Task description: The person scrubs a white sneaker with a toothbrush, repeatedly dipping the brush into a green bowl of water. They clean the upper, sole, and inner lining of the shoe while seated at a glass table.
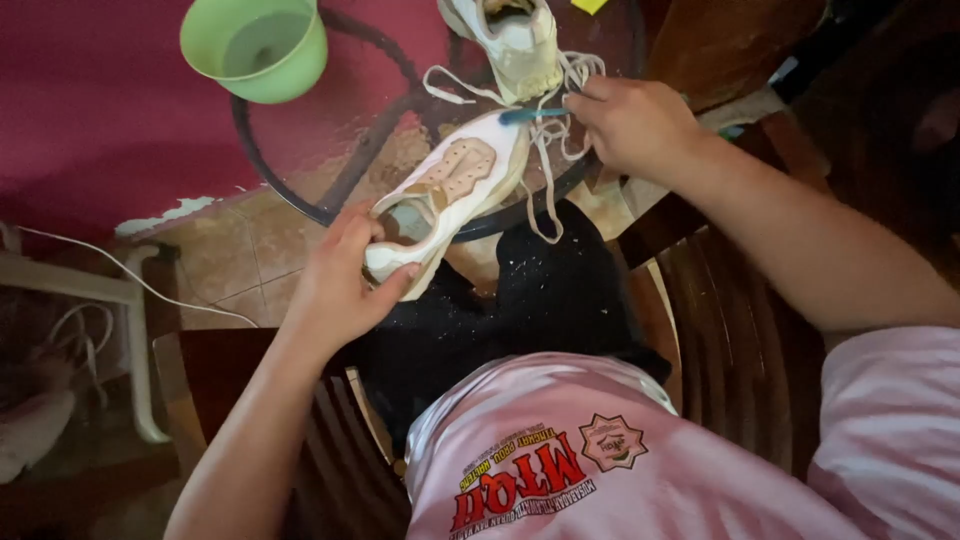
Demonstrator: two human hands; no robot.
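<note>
My left hand (345, 280) grips the heel of a white and tan sneaker (455, 190) that lies across the edge of a round glass table (300, 175). My right hand (630, 120) holds a blue-handled brush (530, 115) with its head against the sneaker's toe, beside the loose laces. A second white sneaker (515, 40) rests on the table just beyond, with its opening facing up.
A green plastic bowl (255, 45) with water stands on the table at the far left. Wooden chairs (740, 330) flank my lap. A white cable (130, 270) runs over the tiled floor on the left, near a red wall (90, 110).
</note>
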